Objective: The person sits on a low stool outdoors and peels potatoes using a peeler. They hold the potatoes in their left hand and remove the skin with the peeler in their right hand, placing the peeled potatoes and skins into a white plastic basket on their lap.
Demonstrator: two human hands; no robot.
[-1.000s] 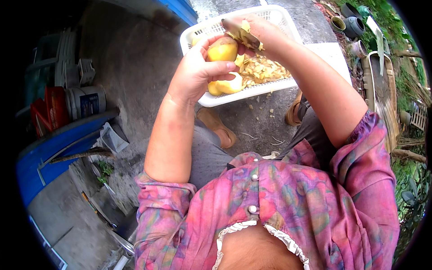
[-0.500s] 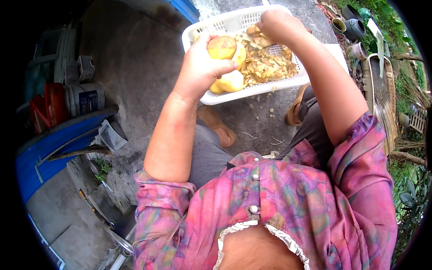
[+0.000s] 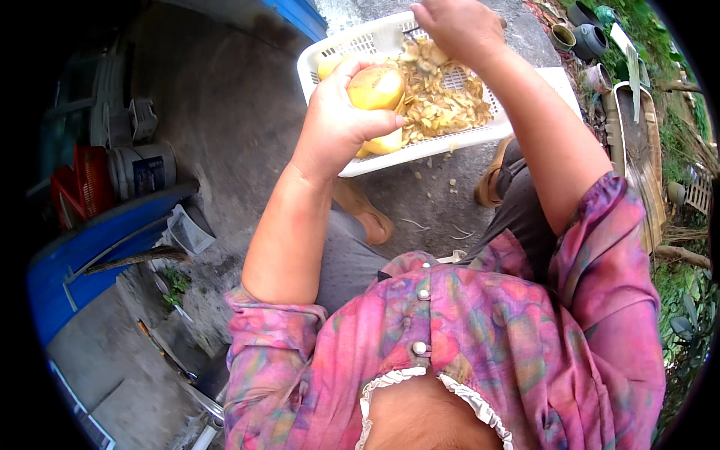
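And the right hand (image 3: 466, 34) has swung off to the white basket (image 3: 442, 146)'s far edge, curled (gripping what? can't tell); paring seems paused, left hand (image 3: 330, 112) cupped firmly round a patchy potato (image 3: 375, 88) near its left edge.

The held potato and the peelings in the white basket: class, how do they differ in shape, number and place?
The potato is a thick, rounded lump, while the peelings are thin scraps. The potato is single; the peelings are many. The left hand holds the potato, while the peelings lie in the white basket. Both show yellow and brown.
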